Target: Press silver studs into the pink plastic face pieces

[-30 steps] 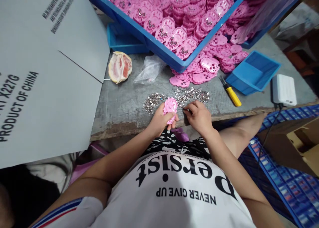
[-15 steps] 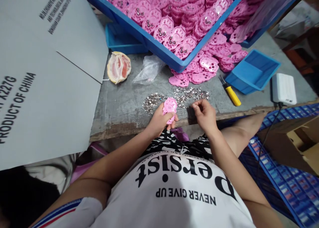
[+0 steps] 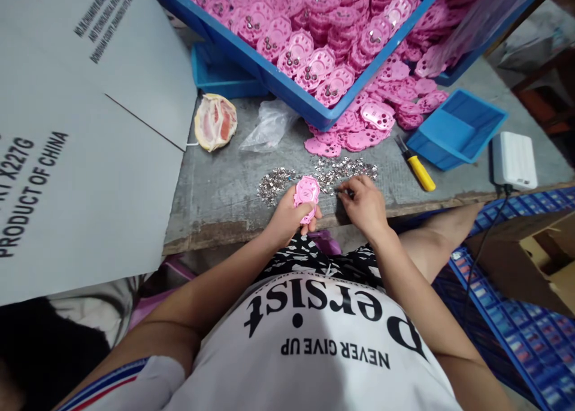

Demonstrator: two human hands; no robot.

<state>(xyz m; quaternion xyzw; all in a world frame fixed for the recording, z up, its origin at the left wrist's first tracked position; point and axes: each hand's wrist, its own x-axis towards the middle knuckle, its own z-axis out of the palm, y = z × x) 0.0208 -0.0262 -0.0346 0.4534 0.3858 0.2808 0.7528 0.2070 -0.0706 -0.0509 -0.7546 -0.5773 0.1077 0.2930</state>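
Note:
My left hand (image 3: pixel 287 218) is closed round a pink plastic casing (image 3: pixel 307 190), its thumb across the lower part. The casing is held face up near the table's front edge. My right hand (image 3: pixel 365 204) rests low over the table with its fingers curled and tips drawn together. Those fingertips are at the near edge of a heap of small metal pieces (image 3: pixel 344 171); whether a piece is between them is too small to see. Another heap of metal pieces (image 3: pixel 273 184) lies left of the casing.
A large blue bin (image 3: pixel 330 116) holds many pink casings fitted with metal parts. Loose pink casings (image 3: pixel 377 116) lie beside it. At right are a yellow-handled screwdriver (image 3: pixel 420 171), a small blue tray (image 3: pixel 453 126) and a white box (image 3: pixel 514 159). Leftward sit a plastic bag (image 3: pixel 269 126), cut fruit (image 3: pixel 215 123) and a large carton (image 3: pixel 112 177).
My right hand has shifted a little left and lowered its fingertips toward the metal pieces. My left hand keeps the pink casing in the same place.

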